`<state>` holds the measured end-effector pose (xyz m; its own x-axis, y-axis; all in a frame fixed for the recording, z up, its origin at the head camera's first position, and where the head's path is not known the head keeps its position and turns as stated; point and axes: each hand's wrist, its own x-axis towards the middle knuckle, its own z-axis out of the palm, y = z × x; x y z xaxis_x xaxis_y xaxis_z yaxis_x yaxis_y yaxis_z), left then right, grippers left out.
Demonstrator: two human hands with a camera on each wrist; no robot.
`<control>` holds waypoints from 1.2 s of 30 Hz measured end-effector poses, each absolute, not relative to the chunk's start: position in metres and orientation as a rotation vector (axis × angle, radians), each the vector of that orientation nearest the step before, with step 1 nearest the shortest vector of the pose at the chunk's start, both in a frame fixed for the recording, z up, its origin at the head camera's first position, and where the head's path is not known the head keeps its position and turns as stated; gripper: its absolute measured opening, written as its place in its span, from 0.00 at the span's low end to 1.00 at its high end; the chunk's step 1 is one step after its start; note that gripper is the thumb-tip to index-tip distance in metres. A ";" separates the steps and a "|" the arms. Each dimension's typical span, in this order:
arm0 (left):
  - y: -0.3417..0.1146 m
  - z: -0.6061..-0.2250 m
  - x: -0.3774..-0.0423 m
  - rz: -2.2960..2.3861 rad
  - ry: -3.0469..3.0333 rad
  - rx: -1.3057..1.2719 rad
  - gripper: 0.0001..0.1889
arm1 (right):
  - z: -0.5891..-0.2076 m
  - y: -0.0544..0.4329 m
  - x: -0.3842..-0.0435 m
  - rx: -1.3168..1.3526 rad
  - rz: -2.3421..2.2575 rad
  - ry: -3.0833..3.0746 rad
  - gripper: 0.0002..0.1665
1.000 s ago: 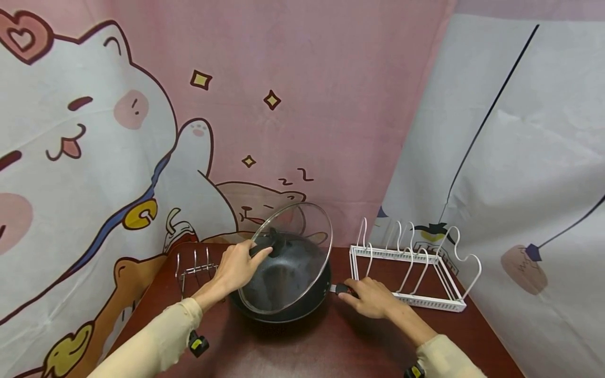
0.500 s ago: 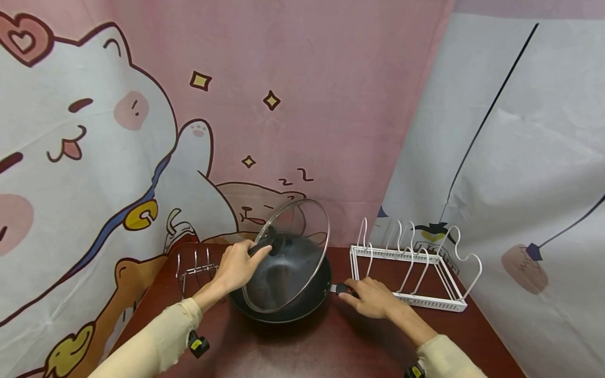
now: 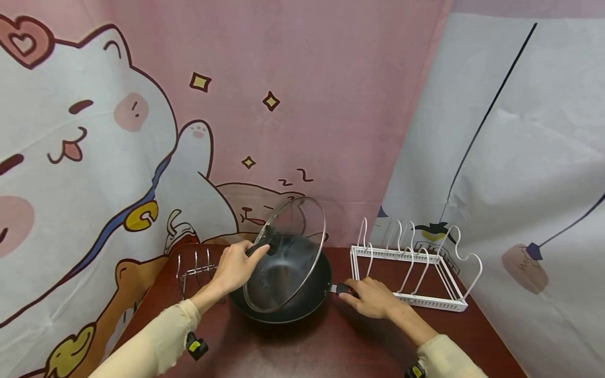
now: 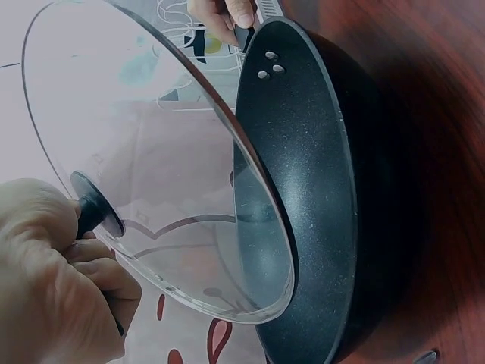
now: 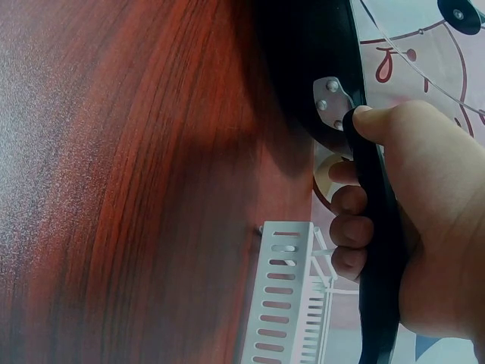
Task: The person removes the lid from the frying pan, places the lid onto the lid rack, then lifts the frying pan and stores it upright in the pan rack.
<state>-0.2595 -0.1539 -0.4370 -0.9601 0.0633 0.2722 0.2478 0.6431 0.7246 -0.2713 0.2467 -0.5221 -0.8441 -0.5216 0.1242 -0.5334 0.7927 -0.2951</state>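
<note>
The left hand (image 3: 237,266), fingers curled, holds the glass lid (image 3: 285,257) by its knob (image 4: 97,206); it's just tipped steeper, seemingly baring more of the wok (image 3: 317,289) between the hands, while the right hand (image 3: 371,297) wraps its handle (image 3: 346,290)

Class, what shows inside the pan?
Inside the pan, dark lining and three rivets show, partly through the glass lid; in the head view, the left hand and knob hide some.
</note>
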 end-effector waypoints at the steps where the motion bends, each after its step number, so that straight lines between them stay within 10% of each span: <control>1: -0.154 -0.437 -0.259 -1.216 -2.642 -0.253 0.24 | -0.522 0.247 -0.271 0.864 0.498 -2.940 0.18; 36: -0.156 -0.433 -0.255 -1.456 -2.681 -0.144 0.30 | -0.523 0.247 -0.271 0.852 0.510 -2.948 0.18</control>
